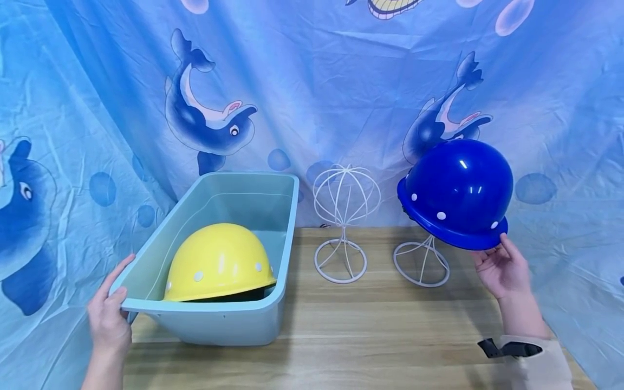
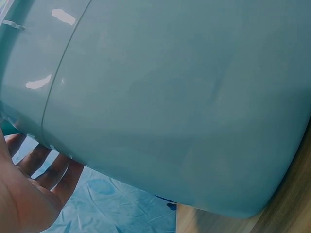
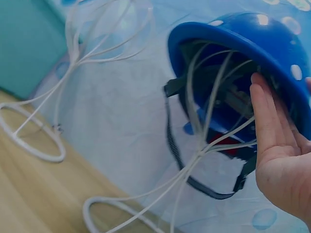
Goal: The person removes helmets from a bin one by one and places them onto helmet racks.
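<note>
My right hand (image 1: 504, 271) grips the rim of a blue helmet (image 1: 460, 189), thumb outside and fingers under the brim. The helmet sits tilted over the top of the right wire stand (image 1: 421, 264); in the right wrist view the stand's wires (image 3: 209, 107) run up inside the shell, and a dark chin strap (image 3: 209, 190) hangs below. My left hand (image 1: 111, 317) holds the near left corner of a teal bin (image 1: 234, 325), thumb on the rim. A yellow helmet (image 1: 219, 262) lies dome up inside the bin.
A second white wire stand (image 1: 347, 197) stands bare between the bin and the blue helmet. The wooden table (image 1: 370, 346) meets a blue cloth backdrop (image 1: 312, 108) printed with dolphins, which also hangs at both sides.
</note>
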`<act>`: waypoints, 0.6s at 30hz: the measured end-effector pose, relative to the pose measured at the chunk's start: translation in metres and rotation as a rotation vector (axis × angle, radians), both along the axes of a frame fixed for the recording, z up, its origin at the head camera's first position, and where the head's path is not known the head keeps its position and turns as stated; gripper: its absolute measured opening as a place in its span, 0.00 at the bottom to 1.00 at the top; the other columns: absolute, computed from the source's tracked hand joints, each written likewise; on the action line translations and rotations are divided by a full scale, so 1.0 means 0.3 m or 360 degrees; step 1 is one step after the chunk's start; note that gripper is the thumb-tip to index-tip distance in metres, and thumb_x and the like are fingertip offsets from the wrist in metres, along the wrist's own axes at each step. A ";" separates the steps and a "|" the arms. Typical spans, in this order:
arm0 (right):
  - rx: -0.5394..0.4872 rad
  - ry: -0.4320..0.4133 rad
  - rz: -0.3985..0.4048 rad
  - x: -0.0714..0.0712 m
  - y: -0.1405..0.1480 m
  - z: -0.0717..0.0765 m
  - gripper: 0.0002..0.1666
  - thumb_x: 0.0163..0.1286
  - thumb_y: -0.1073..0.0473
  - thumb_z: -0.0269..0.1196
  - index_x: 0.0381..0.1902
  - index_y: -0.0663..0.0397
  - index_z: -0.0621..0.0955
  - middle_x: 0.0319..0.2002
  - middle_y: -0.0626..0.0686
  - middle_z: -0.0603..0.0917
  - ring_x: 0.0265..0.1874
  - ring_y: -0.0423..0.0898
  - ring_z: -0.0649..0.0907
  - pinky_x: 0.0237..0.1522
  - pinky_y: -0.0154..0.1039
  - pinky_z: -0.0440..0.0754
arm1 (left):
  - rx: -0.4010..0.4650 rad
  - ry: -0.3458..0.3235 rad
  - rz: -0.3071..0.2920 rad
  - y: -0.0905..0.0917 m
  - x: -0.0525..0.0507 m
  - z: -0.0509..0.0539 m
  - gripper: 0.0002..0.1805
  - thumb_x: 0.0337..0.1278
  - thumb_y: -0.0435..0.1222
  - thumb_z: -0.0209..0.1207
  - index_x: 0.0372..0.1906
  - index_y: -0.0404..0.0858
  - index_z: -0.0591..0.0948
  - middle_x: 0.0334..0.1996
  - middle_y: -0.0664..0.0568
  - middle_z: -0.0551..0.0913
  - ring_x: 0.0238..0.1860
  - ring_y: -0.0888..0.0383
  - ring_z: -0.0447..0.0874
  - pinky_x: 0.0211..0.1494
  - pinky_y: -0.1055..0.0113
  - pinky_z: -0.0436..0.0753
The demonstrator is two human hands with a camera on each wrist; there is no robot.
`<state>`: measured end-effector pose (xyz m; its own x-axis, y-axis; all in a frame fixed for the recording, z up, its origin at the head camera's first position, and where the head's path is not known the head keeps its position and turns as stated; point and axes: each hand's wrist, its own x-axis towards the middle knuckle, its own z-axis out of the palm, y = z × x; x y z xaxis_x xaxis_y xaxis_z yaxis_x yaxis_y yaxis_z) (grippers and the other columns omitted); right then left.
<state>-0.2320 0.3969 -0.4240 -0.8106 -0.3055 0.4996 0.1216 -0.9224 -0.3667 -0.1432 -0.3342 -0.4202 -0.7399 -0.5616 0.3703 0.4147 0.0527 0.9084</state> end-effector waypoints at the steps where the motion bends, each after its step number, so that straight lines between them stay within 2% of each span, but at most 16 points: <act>1: 0.0008 0.0021 0.0025 -0.001 -0.001 -0.009 0.39 0.88 0.49 0.28 0.71 0.67 0.76 0.60 0.70 0.86 0.62 0.63 0.86 0.69 0.53 0.80 | 0.0000 -0.0004 0.0004 0.000 0.000 0.000 0.29 0.71 0.30 0.43 0.71 0.34 0.81 0.55 0.57 0.88 0.49 0.63 0.83 0.45 0.80 0.80; 4: 0.0072 0.0128 0.0099 -0.004 -0.008 -0.033 0.39 0.87 0.49 0.27 0.76 0.64 0.72 0.65 0.71 0.82 0.68 0.65 0.82 0.74 0.54 0.76 | 0.0002 -0.0011 0.0011 0.001 -0.001 -0.001 0.29 0.70 0.30 0.43 0.71 0.35 0.81 0.55 0.57 0.88 0.50 0.63 0.83 0.45 0.80 0.80; 10: 0.0248 0.0449 0.0231 -0.020 -0.036 -0.065 0.39 0.85 0.53 0.21 0.83 0.66 0.59 0.74 0.73 0.71 0.75 0.67 0.73 0.80 0.54 0.67 | 0.0008 0.0006 0.0012 0.002 -0.001 -0.001 0.29 0.70 0.31 0.43 0.70 0.35 0.81 0.54 0.56 0.89 0.49 0.62 0.83 0.45 0.79 0.80; 14: 0.0415 0.0599 0.0252 -0.031 -0.070 -0.064 0.38 0.85 0.59 0.20 0.82 0.70 0.57 0.77 0.72 0.69 0.77 0.66 0.71 0.79 0.54 0.67 | 0.0013 0.0030 0.0014 0.003 -0.002 -0.001 0.29 0.69 0.30 0.43 0.70 0.34 0.81 0.54 0.56 0.89 0.49 0.62 0.83 0.44 0.79 0.80; 18: 0.0582 0.0665 0.0239 -0.035 -0.109 -0.063 0.36 0.84 0.65 0.20 0.80 0.76 0.60 0.77 0.71 0.69 0.76 0.65 0.73 0.76 0.53 0.71 | 0.0016 0.0046 0.0012 0.004 -0.005 -0.004 0.29 0.69 0.29 0.43 0.70 0.33 0.81 0.53 0.56 0.89 0.48 0.61 0.83 0.44 0.79 0.81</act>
